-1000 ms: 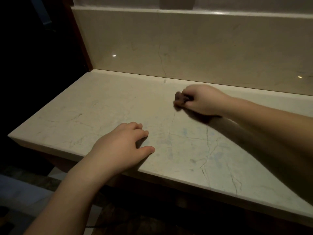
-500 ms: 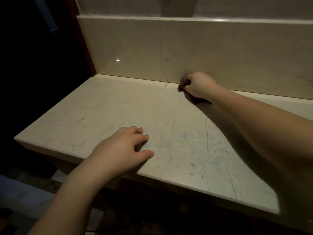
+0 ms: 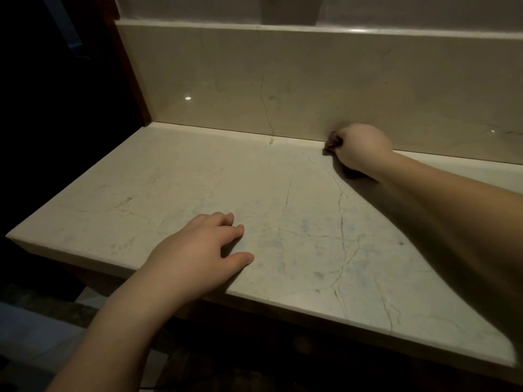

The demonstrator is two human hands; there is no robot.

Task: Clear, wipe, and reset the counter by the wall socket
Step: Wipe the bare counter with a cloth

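Observation:
A pale marble counter [image 3: 175,193] with dark veins fills the view. My right hand [image 3: 360,148] is curled into a fist around a small dark cloth [image 3: 334,142], pressing it down at the counter's back edge against the backsplash. Only a dark tuft of the cloth shows past my knuckles. My left hand [image 3: 198,256] rests flat on the counter near its front edge, fingers relaxed and spread, holding nothing. No wall socket is in view.
A marble backsplash [image 3: 283,80] rises behind the counter with a ledge on top. A dark wooden frame [image 3: 133,80] and a black space border the counter's left end. Floor tiles [image 3: 34,335] show below the front edge.
My right hand has carried the cloth from mid-counter up to the back edge, then slid it rightward along the backsplash. My left hand has stayed in place.

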